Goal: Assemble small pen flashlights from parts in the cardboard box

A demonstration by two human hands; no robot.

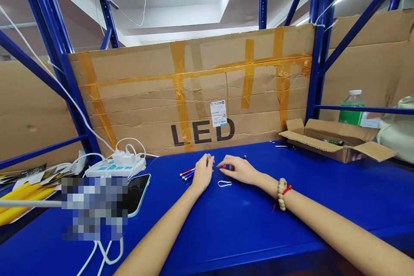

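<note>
My left hand [203,173] rests on the blue table [246,220], fingers closed around a small silvery pen-like piece [209,156] at its fingertips. Red and blue pens [187,174] lie just left of that hand. My right hand [238,169] lies flat close by, fingers reaching toward the left hand, holding nothing that I can see. A bead bracelet with a red cord [282,194] circles the right wrist. A small white metal clip [224,183] lies on the table between the two hands. A tiny dark part [245,157] sits beyond the right hand.
A taped cardboard wall marked LED [200,95] backs the table. A white power strip with chargers [118,164] and a phone [137,192] sit left. An open cardboard box [336,140] and a green bottle [352,110] stand right. Blue rack posts [315,69] flank the bench.
</note>
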